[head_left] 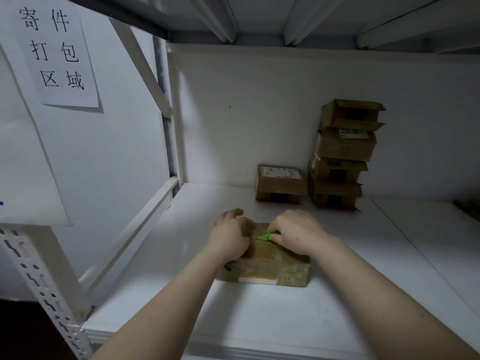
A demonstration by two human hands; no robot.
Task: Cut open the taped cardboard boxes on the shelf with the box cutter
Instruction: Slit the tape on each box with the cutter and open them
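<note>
Head view. Reached both bare forearms forward over the white shelf [259, 320]. Laid the left hand [231, 233] palm down on the far left corner of the taped cardboard box [275, 266], fingers curled over its edge and gripping it. Wrapped the right hand [298, 231] round the green box cutter [268, 235], knuckles up, the short blade pointing left toward the other hand and meeting the box top at the tape seam. Had the box lying flat on the shelf, between the two forearms.

Saw a white strip with an orange edge on the box's near side, print too blurred to read. Saw a single closed box [280, 184] with a white shipping label at the back wall, just beside a stack of four boxes [342, 157], the top one with flaps open; could not read either label. Read 寄件 打包 区域 on the paper sign [55, 53] stuck to the wall at upper left.
</note>
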